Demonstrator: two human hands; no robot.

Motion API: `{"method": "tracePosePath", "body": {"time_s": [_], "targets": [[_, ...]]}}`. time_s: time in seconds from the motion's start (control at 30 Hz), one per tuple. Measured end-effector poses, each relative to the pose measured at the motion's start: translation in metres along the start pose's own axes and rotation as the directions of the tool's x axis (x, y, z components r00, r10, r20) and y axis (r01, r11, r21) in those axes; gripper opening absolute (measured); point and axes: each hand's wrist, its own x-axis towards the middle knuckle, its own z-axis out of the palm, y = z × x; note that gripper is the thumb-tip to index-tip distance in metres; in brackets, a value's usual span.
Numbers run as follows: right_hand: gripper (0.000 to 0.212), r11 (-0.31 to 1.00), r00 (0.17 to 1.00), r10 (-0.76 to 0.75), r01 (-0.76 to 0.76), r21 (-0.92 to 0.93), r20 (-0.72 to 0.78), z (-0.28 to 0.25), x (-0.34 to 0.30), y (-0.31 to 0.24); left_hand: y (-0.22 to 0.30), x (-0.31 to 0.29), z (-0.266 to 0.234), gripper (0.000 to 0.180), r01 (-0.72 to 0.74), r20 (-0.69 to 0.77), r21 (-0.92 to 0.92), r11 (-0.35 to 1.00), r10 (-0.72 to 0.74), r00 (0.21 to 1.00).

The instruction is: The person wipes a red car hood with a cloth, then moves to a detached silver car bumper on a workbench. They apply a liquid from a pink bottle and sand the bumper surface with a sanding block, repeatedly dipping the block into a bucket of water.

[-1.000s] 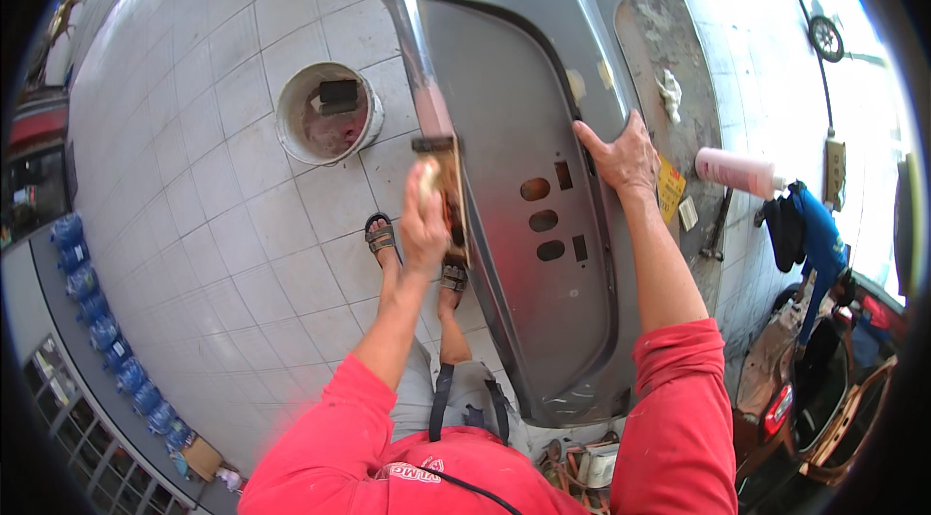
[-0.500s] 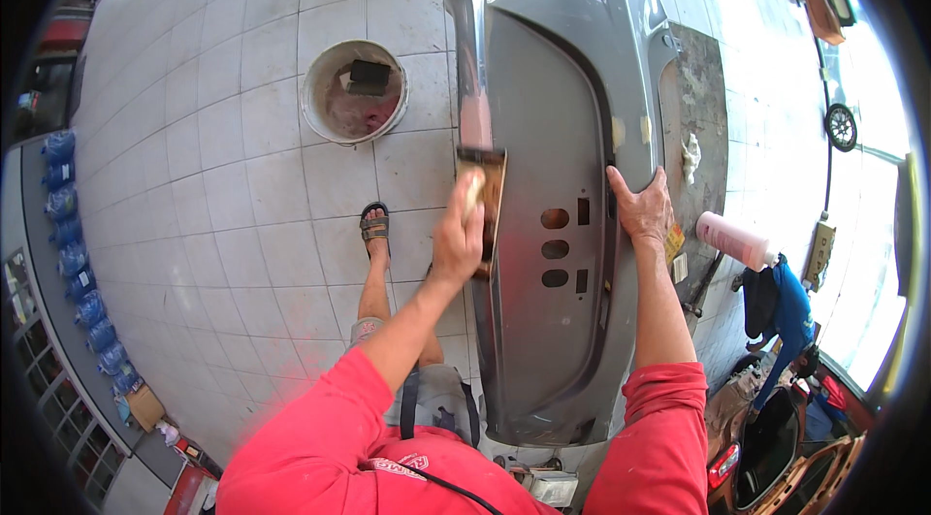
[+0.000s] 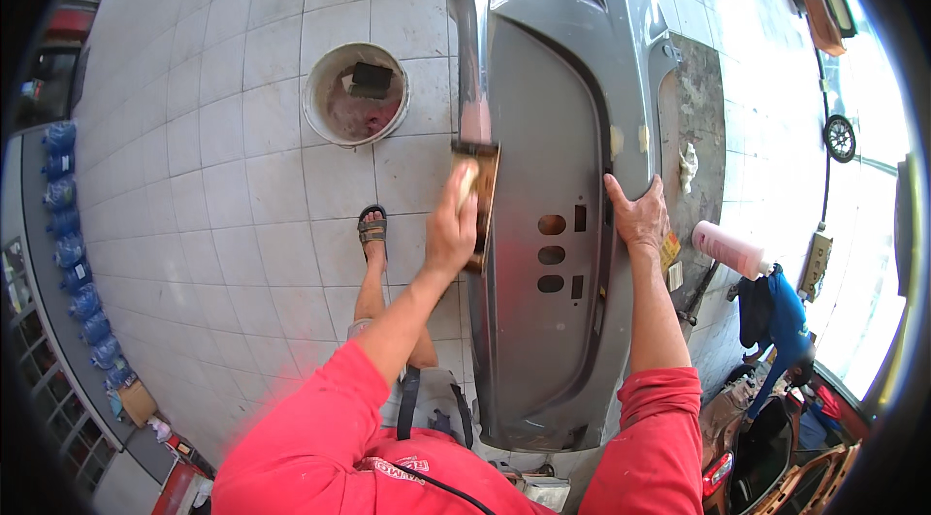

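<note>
A long grey car bumper (image 3: 543, 127) lies lengthwise in front of me, with a pinkish filler patch (image 3: 475, 122) along its left edge. My left hand (image 3: 453, 224) is closed around the light handle of a long brown sanding block (image 3: 488, 176), which lies against that left edge just below the patch. The hand hides part of the block. On the opposite side, my right hand (image 3: 640, 216) grips the raised right edge of the bumper, thumb on the inner side and fingers over the ridge. Several holes (image 3: 551, 254) show in the recessed face between my hands.
Left of the bumper stands a white bucket (image 3: 357, 93) of murky water with a dark block in it. To the right are a pink bottle (image 3: 727, 248), a white crumpled rag (image 3: 688, 168) and a person in blue (image 3: 787, 321). Blue water bottles (image 3: 70, 248) line the far left.
The sanding block in my left hand has slid slightly away from me along the bumper's left edge. My right hand keeps its place on the bumper.
</note>
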Motion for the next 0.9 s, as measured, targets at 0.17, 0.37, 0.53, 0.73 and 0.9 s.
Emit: {"method": "tracePosePath", "body": {"time_s": [0.17, 0.37, 0.53, 0.73, 0.9], "targets": [[0.121, 1.0, 0.999, -0.026, 0.027, 0.013, -0.025, 0.004, 0.001, 0.0, -0.017, 0.065, -0.003, 0.05, -0.066, 0.005, 0.036, 0.997, 0.066, 0.998], [0.119, 0.998, 0.998, -0.058, 0.058, -0.001, -0.018, -0.003, 0.001, -0.014, -0.017, 0.151, 0.006, 0.048, 0.106, -0.153, -0.052, 0.993, -0.113, 0.982], [0.121, 1.0, 1.0, -0.01, 0.01, 0.002, -0.026, 0.0, 0.0, 0.003, 0.007, -0.031, 0.003, 0.05, 0.044, 0.01, -0.066, 0.997, -0.044, 0.999], [0.119, 0.999, 0.999, -0.034, 0.034, 0.013, -0.024, 0.0, 0.0, -0.007, -0.013, 0.123, 0.011, 0.049, 0.108, -0.127, -0.037, 0.993, -0.112, 0.986], [0.119, 0.999, 0.999, -0.043, 0.043, -0.004, -0.012, -0.001, 0.005, -0.016, -0.018, 0.133, 0.008, 0.05, 0.04, -0.168, 0.039, 0.998, -0.033, 0.985]]}}
